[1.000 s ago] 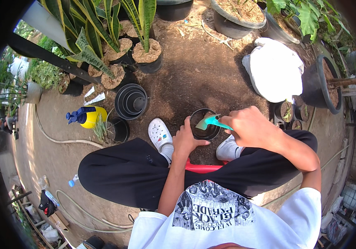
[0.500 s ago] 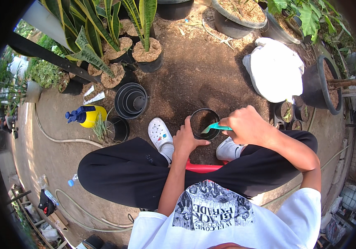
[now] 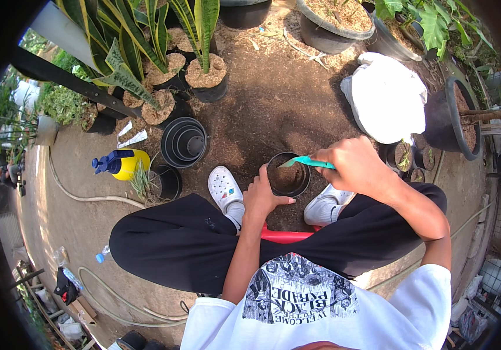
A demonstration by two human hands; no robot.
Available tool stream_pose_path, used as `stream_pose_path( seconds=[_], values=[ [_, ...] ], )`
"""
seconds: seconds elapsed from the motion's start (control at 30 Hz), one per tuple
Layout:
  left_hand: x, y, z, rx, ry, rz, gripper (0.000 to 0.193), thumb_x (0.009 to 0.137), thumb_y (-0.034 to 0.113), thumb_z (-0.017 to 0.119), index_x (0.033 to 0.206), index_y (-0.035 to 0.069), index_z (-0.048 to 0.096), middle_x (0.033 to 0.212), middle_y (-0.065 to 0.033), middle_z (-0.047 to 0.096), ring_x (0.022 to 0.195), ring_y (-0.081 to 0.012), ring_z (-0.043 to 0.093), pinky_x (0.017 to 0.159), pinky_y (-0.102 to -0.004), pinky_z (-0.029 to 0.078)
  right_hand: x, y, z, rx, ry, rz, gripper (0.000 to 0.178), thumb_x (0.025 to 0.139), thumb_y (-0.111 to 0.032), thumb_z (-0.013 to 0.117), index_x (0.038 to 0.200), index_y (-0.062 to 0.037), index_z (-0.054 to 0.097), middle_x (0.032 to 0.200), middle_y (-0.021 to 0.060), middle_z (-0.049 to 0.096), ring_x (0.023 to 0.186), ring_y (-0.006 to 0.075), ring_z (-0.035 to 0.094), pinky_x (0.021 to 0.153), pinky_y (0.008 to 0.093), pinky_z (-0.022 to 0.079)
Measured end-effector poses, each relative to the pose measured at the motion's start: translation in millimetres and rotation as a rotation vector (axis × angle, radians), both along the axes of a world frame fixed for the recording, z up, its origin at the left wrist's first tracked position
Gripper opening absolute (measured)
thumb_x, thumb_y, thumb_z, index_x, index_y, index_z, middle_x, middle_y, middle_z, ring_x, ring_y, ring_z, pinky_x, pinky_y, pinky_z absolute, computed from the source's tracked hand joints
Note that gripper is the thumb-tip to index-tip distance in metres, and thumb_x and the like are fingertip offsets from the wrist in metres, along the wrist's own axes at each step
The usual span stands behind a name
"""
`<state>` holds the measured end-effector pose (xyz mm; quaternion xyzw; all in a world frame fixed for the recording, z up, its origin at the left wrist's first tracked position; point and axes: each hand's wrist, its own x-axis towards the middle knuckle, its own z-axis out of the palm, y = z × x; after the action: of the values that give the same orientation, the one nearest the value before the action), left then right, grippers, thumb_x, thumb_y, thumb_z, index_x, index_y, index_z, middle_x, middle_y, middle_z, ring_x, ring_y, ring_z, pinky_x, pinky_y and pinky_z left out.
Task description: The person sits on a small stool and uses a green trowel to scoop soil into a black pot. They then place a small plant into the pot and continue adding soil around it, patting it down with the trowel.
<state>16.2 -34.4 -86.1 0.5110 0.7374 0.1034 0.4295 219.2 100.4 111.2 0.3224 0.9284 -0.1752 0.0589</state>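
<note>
A small black plant pot (image 3: 287, 191) with soil in it stands on the ground between my feet. My left hand (image 3: 260, 198) grips its left side, the thumb reaching across the near side. In my right hand (image 3: 352, 161) is the green handle of a hand trowel (image 3: 315, 163), my fingers closed round it. The trowel's blade points left, over the pot's far part near the rim. Whether the blade touches the soil I cannot tell.
Nested black pots (image 3: 184, 142), a tipped pot with a plant (image 3: 167, 182) and a yellow spray bottle (image 3: 132, 164) are left. Potted snake plants (image 3: 206, 71) stand far left. A white sack (image 3: 388, 99) sits right, beside a large tilted pot (image 3: 453, 119). A hose (image 3: 96, 198) crosses the left ground.
My right hand has moved slightly up and to the right with the trowel, lifting its blade from the middle of the pot towards the far rim. My left hand stays on the pot.
</note>
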Motion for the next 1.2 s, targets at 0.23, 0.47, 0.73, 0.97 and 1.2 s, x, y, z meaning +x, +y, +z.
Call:
stream_pose_path(
  seconds=[0.23, 0.47, 0.73, 0.97, 1.2],
  values=[
    [1, 1, 5, -0.009, 0.020, 0.000, 0.132, 0.056, 0.052, 0.102, 0.161, 0.016, 0.030, 0.140, -0.0261, 0.065, 0.126, -0.0486, 0.065, 0.101, -0.0582, 0.053, 5, 2, 4, -0.043, -0.086, 0.125, 0.034, 0.077, -0.010, 0.078, 0.111, -0.0094, 0.083, 0.079, 0.0160, 0.074, 0.076, 0.0350, 0.074, 0.066, 0.0467, 0.057],
    [-1, -1, -2, -0.002, -0.007, -0.003, 0.134, 0.056, 0.053, 0.102, 0.162, 0.016, 0.028, 0.139, -0.0267, 0.064, 0.127, -0.0488, 0.065, 0.100, -0.0583, 0.053, 4, -6, 18, -0.026, -0.048, 0.198, 0.038, 0.076, -0.008, 0.077, 0.114, -0.0092, 0.080, 0.076, 0.0150, 0.071, 0.075, 0.0351, 0.073, 0.065, 0.0486, 0.056],
    [0, 0, -1, -0.008, -0.038, -0.009, 0.135, 0.058, 0.052, 0.102, 0.162, 0.013, 0.025, 0.143, -0.0285, 0.062, 0.130, -0.0491, 0.063, 0.103, -0.0573, 0.053, 7, -18, -28, -0.042, -0.038, 0.225, 0.037, 0.076, -0.008, 0.075, 0.113, -0.0044, 0.079, 0.075, 0.0167, 0.070, 0.072, 0.0358, 0.073, 0.064, 0.0484, 0.057],
    [-1, -3, -5, -0.007, -0.052, -0.001, 0.133, 0.060, 0.049, 0.102, 0.161, 0.011, 0.024, 0.145, -0.0290, 0.061, 0.130, -0.0496, 0.063, 0.103, -0.0573, 0.053, -3, -15, 6, -0.048, -0.020, 0.199, 0.040, 0.068, -0.005, 0.074, 0.108, 0.0002, 0.076, 0.071, 0.0189, 0.071, 0.075, 0.0363, 0.076, 0.063, 0.0461, 0.058],
    [0, -2, -11, 0.018, -0.080, -0.004, 0.133, 0.060, 0.049, 0.102, 0.160, 0.009, 0.024, 0.143, -0.0307, 0.061, 0.129, -0.0511, 0.063, 0.102, -0.0582, 0.053, 0, -24, -27, -0.140, -0.061, 0.145, 0.028, 0.082, -0.013, 0.079, 0.107, -0.0005, 0.075, 0.076, 0.0181, 0.072, 0.077, 0.0378, 0.075, 0.066, 0.0498, 0.057]
  ],
)
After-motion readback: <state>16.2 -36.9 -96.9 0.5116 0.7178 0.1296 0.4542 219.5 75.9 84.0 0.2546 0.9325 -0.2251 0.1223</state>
